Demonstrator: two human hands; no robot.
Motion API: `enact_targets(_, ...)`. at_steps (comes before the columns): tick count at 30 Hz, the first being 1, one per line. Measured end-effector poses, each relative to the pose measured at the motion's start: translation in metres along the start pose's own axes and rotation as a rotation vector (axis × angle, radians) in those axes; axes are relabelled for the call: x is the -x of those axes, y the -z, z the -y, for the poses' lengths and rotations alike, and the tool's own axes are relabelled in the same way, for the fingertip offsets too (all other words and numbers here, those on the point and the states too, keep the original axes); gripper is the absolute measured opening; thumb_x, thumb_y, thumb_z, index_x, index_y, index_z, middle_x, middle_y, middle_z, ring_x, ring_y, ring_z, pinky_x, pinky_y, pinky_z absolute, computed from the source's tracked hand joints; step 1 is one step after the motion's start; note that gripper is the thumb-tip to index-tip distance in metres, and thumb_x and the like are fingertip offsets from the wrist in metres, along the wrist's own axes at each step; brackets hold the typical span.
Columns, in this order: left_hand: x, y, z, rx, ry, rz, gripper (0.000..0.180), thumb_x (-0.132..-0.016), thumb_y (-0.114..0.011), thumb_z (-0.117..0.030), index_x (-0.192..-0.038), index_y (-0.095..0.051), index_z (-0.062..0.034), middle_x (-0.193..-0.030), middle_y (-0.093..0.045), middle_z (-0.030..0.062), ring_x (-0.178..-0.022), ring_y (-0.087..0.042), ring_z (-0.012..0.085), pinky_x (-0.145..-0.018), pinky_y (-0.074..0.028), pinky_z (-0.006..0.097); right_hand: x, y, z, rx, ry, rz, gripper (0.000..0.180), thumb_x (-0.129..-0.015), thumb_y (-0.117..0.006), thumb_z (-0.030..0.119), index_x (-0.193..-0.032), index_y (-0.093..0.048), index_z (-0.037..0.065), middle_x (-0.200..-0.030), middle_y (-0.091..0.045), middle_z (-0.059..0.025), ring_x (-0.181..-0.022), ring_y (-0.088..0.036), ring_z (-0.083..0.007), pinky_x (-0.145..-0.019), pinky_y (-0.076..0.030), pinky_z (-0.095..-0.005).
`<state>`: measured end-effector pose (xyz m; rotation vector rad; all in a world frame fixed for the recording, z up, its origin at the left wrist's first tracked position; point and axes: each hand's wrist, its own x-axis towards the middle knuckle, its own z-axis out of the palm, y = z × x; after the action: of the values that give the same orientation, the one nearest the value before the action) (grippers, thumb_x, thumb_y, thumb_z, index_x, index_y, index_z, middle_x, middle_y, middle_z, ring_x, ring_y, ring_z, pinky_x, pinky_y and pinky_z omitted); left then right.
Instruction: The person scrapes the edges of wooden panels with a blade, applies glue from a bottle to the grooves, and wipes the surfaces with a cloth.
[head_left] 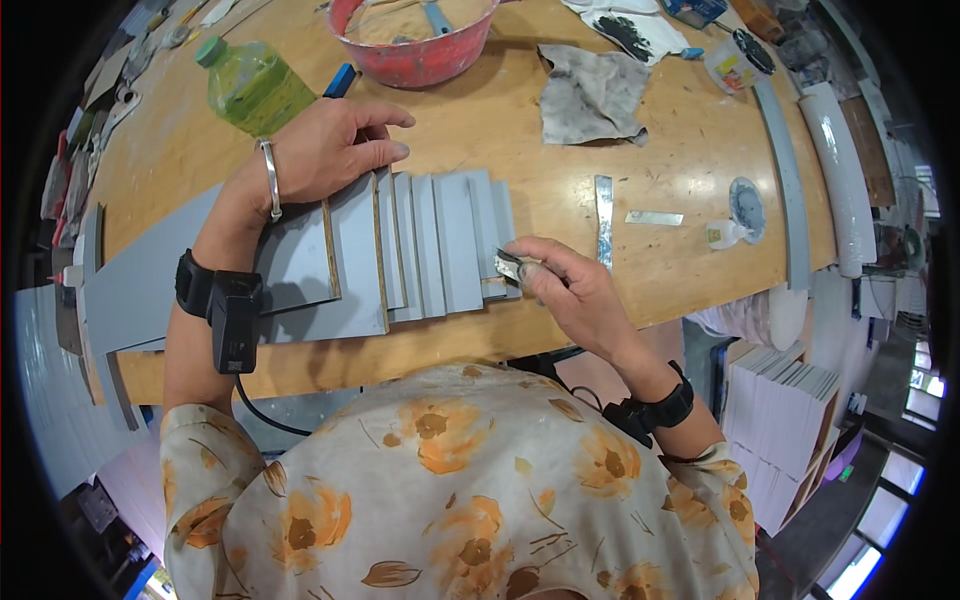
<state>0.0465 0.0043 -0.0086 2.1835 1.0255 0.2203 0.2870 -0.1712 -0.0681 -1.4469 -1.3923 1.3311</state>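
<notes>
Grey-painted flat boards (453, 240) lie overlapped in a stepped row across the table, some with bare brown edges. My left hand (335, 150) rests over the far edge of the row, its thumb and index finger stretched out and apart; the other fingers are partly hidden. At the right end of the row, my right hand (570, 290) pinches a small dark-and-silver flat piece (508, 265) against the last boards. Its exact kind is too small to make out. A larger grey panel (150, 260) extends to the left beneath my left forearm.
Beyond the boards stand a green jug (255, 90) and a red basin (415, 60) of tan material. A stained grey cloth (595, 95), a putty knife (604, 220), a metal strip (655, 218) and a small white bottle (725, 235) lie rightward. A long grey strip (783, 190) borders the table's right side.
</notes>
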Motion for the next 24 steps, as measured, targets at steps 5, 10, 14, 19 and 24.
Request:
enact_targets(5, -0.001, 0.002, -0.006, -0.020, 0.074, 0.069, 0.031, -0.089, -0.058, -0.013, -0.117, -0.057, -0.0007, -0.080, -0.060, 0.0038, -0.073, -0.055, 0.0100, -0.069, -0.046, 0.025, 0.000, -0.008, -0.010, 0.089, 0.044, 0.012, 0.024, -0.090, -0.052, 0.010, -0.112, -0.060, 0.004, -0.084, -0.064, -0.0043, -0.070, -0.053, -0.0076, -0.066, -0.045, -0.0222)
enact_targets(10, 0.000, 0.000, -0.002, -0.011, 0.093, 0.059, 0.032, -0.089, -0.058, -0.015, -0.118, -0.057, -0.0005, -0.082, -0.060, 0.0036, -0.073, -0.054, 0.0097, -0.069, -0.046, 0.025, 0.000, 0.000, 0.022, 0.071, -0.181, 0.000, 0.025, -0.087, -0.054, 0.009, -0.111, -0.060, 0.004, -0.098, -0.066, -0.0135, -0.080, -0.063, -0.0184, -0.073, -0.048, -0.0275)
enact_targets(14, 0.000, 0.002, -0.008, -0.037, 0.051, 0.054, 0.033, -0.088, -0.059, -0.015, -0.118, -0.056, 0.0000, -0.081, -0.060, 0.0036, -0.073, -0.054, 0.0098, -0.069, -0.046, 0.025, 0.003, -0.008, 0.000, 0.192, 0.041, -0.021, 0.024, -0.088, -0.053, 0.010, -0.110, -0.061, 0.005, -0.087, -0.066, -0.0080, -0.072, -0.059, -0.0129, -0.068, -0.047, -0.0253)
enact_targets(19, 0.001, 0.000, -0.003, -0.041, 0.011, 0.015, 0.034, -0.086, -0.060, -0.020, -0.113, -0.058, 0.0009, -0.079, -0.064, 0.0096, -0.071, -0.060, 0.0173, -0.068, -0.047, 0.030, -0.001, 0.002, 0.006, -0.007, -0.112, -0.123, 0.023, -0.090, -0.052, 0.012, -0.110, -0.062, 0.008, -0.073, -0.055, 0.0026, -0.064, -0.046, -0.0040, -0.060, -0.042, -0.0210)
enact_targets(24, 0.004, 0.000, -0.005, 0.029, 0.047, 0.027, 0.033, -0.087, -0.059, -0.017, -0.116, -0.057, 0.0003, -0.080, -0.060, 0.0058, -0.072, -0.056, 0.0134, -0.069, -0.046, 0.028, 0.009, 0.034, 0.001, -0.171, -0.071, -0.294, 0.025, -0.091, -0.051, 0.013, -0.114, -0.060, 0.009, -0.076, -0.057, 0.0013, -0.064, -0.046, -0.0039, -0.059, -0.041, -0.0201)
